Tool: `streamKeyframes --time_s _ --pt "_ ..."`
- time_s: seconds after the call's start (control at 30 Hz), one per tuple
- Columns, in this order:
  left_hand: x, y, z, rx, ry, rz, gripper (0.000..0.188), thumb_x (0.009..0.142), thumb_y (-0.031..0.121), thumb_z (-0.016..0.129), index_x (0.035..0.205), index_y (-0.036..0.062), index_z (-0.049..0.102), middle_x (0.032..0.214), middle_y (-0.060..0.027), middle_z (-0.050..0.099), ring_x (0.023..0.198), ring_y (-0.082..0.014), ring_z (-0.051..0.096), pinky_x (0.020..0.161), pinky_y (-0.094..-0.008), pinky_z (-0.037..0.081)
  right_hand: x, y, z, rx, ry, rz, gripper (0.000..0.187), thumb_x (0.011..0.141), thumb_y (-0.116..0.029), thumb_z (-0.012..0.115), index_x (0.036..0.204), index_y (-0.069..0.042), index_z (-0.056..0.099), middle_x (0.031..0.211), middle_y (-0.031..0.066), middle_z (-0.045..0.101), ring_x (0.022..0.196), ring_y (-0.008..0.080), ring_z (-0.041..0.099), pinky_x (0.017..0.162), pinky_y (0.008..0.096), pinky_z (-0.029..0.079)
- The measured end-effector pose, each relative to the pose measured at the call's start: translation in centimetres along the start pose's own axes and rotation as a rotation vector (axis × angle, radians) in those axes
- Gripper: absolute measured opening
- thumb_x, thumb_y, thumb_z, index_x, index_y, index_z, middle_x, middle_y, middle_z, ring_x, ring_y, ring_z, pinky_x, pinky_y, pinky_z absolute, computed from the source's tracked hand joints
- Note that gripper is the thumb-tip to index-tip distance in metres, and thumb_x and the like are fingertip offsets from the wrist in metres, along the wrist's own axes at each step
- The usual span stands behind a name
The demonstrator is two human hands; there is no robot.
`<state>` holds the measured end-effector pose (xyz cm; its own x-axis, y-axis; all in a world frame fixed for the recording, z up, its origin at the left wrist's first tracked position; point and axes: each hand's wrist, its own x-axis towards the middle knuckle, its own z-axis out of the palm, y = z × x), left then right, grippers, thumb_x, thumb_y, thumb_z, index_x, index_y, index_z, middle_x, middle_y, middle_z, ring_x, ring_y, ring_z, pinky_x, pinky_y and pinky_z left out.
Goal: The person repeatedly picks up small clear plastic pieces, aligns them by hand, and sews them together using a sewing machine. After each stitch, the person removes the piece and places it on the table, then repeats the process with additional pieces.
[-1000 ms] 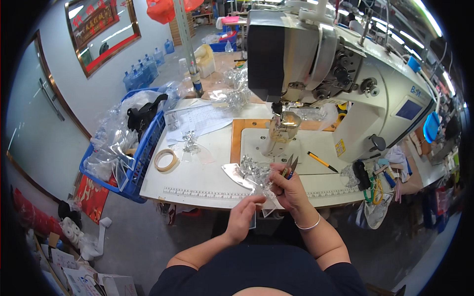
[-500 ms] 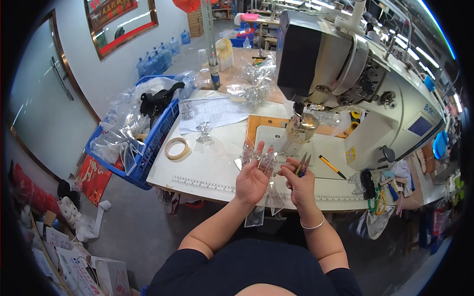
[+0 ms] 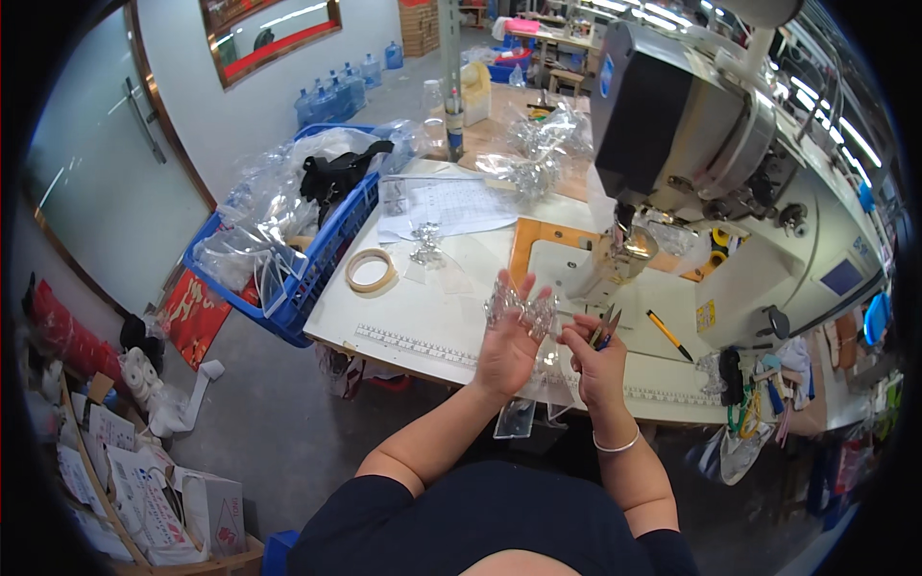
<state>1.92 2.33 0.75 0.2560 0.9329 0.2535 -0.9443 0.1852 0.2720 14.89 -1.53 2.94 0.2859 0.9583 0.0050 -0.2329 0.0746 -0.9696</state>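
My left hand is turned palm up over the table's front edge, its fingers raised. A gathered, shiny clear plastic piece lies across those fingers and is held there. Clear flat strips hang below my hands past the edge. Closed around small scissors, my right hand has the blades pointing up and away. Its thumb and forefinger pinch close beside the plastic piece; whether they grip its end or a thread is too small to tell.
Beyond my hands stands a sewing machine. A yellow pen lies to the right. Leftward are a tape roll, another gathered plastic piece, paper sheets and a blue basket of plastic. A ruler strip runs along the front edge.
The view has shifted, so the whole scene sits farther right. Both hands keep nearly the same pose, with the plastic piece and scissors still held.
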Motion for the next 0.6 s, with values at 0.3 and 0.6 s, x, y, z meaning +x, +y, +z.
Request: streamKeyframes --time_s 0.3,0.6 --pt "7.4 9.7 -2.8 0.488 0.255 0.11 0.049 0.087 0.002 0.056 0.132 0.0124 0.04 0.095 -0.0066 0.058 0.094 -0.0225 0.062 0.084 -0.0401 0.054 0.0 1.8 -7.3 -0.086 0.277 0.03 0.027 0.079 -0.011 0.068 0.102 0.001 0.061 0.075 0.0047 0.06 0.059 0.0058 0.051 0.043 0.0162 0.034" --pt "13.6 20.3 -10.3 1.695 0.55 -0.198 0.046 0.074 0.022 0.076 0.108 -0.0008 0.055 0.096 -0.011 0.063 0.083 -0.0261 0.063 0.067 -0.0325 0.05 0.0 1.9 -16.5 -1.38 0.428 -0.296 0.028 0.078 -0.017 0.067 0.1 -0.001 0.06 0.088 0.0118 0.061 0.085 0.0254 0.055 0.076 0.0374 0.045"
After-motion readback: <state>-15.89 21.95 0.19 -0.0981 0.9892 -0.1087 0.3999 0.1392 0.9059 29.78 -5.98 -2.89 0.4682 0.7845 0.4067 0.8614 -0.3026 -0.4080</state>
